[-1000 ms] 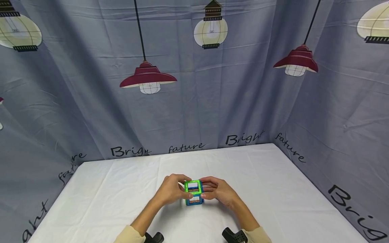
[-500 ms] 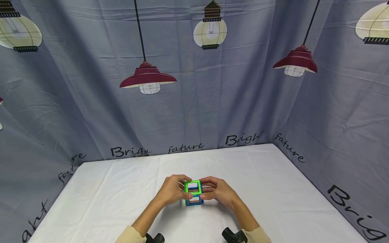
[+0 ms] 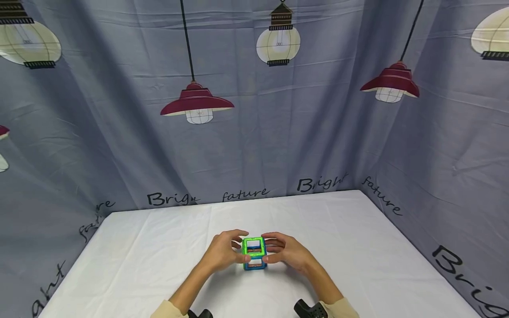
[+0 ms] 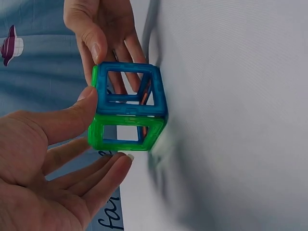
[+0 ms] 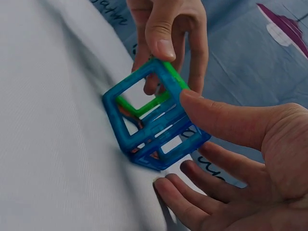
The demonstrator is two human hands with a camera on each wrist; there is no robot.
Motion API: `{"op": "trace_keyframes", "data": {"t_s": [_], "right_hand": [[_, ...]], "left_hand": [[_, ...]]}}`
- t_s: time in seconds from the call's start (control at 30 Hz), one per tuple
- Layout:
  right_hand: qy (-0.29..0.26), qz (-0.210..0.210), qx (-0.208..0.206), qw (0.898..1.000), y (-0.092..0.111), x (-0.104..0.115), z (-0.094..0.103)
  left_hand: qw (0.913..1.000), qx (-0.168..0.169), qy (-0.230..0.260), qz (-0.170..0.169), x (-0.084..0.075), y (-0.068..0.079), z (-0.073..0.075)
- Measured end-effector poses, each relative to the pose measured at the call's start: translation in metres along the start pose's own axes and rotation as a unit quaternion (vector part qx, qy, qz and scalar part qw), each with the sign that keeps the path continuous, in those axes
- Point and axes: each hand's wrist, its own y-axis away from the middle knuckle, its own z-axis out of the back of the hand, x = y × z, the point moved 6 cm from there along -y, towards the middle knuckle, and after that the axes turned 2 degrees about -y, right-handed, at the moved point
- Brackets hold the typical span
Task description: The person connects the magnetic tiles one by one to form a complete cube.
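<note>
A small cube of magnetic tiles [image 3: 254, 254] stands on the white cloth, with open square frames for sides. Its top and left tiles are green; the front and right ones are blue, and some orange shows low inside. My left hand [image 3: 223, 249] is at its left: the thumb touches the top near corner, while the other fingers stand a little off the green side [image 4: 122, 132]. On the right, my right hand [image 3: 292, 254] holds the cube lightly, thumb on the top near corner and index finger at the far one. Its lower fingers [image 5: 192, 202] are clear of the blue tiles.
The white-covered table [image 3: 159, 247] spreads out around the cube. A grey-blue curtain [image 3: 254, 145] printed with lamps and lettering hangs behind and along the sides. Black wrist cameras [image 3: 310, 309] sit at the cuffs.
The left index finger has eased away from the cube's far corner, leaving a small gap. The cube stays in place on the table, and the head view has shifted slightly.
</note>
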Motion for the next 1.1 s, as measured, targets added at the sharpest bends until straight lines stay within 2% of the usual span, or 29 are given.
{"op": "trace_keyframes", "data": {"t_s": [0.17, 0.37, 0.63, 0.87, 1.0, 1.1], "right_hand": [[0.041, -0.005, 0.002, 0.999, 0.002, 0.001, 0.002], [0.056, -0.016, -0.005, 0.998, -0.001, 0.004, 0.001], [0.054, -0.027, -0.025, 0.998, -0.013, 0.01, -0.002], [0.06, -0.042, -0.029, 0.997, -0.02, 0.01, -0.003], [0.124, -0.042, -0.035, 0.991, -0.018, 0.013, 0.001], [0.205, -0.03, -0.068, 0.976, -0.012, 0.018, 0.011]], "left_hand": [[0.9998, 0.009, 0.011, 0.012, 0.004, 0.004, -0.001], [0.9992, 0.016, 0.036, 0.006, 0.008, 0.003, -0.003], [0.9999, -0.009, 0.009, 0.004, 0.016, -0.008, 0.003], [0.9998, -0.015, -0.008, 0.008, 0.016, -0.013, 0.005], [0.9992, -0.011, -0.031, 0.025, 0.017, -0.011, 0.008], [0.9968, -0.027, -0.059, 0.047, 0.021, -0.009, 0.016]]}}
